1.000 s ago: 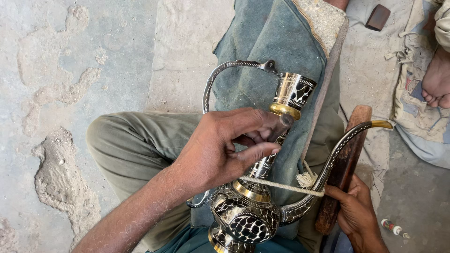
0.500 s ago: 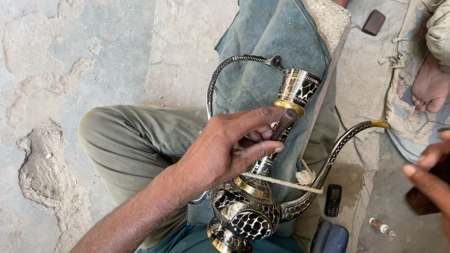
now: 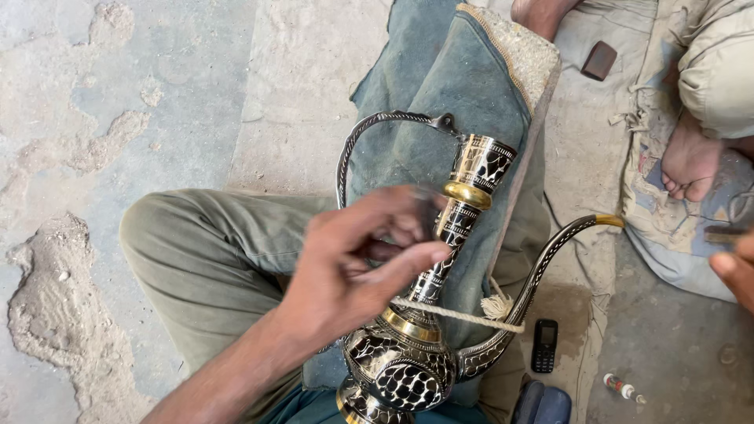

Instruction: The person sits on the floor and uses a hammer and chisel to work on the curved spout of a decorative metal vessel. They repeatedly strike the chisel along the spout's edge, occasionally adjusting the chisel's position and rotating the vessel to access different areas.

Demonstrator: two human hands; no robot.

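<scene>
A tall black-and-brass metal ewer with a netted engraved pattern [image 3: 428, 314] rests tilted on the person's lap, its round belly low in the frame and its foot cut off by the bottom edge. The long neck slants up to a flared brass-ringed mouth, from which a thin curved handle [image 3: 369, 129] arches over and down behind the arm, so its lower end is hidden. A slender S-shaped spout with a brass tip [image 3: 550, 259] rises on the other side. A pale twisted cord [image 3: 455, 314] runs from the neck to the spout and ends in a frayed knot there.

The left hand [image 3: 361, 267] is in front of the neck, blurred by motion. Its fingers are loosely curled, the thumb stretched toward the neck, and it seems to be at the cord's near end, but I cannot tell whether it pinches the cord or only touches the neck. The right hand [image 3: 734, 267] shows only as fingertips at the frame's right edge, so its grip cannot be made out.

Under the ewer lies a folded grey-blue cloth pad [image 3: 440, 86] over the olive trouser leg [image 3: 212, 251]. A small black keypad phone [image 3: 544, 345] lies on the concrete floor [image 3: 118, 102] beside the spout. Another person's bare foot [image 3: 691, 161] rests on a worn cloth at the upper right.
</scene>
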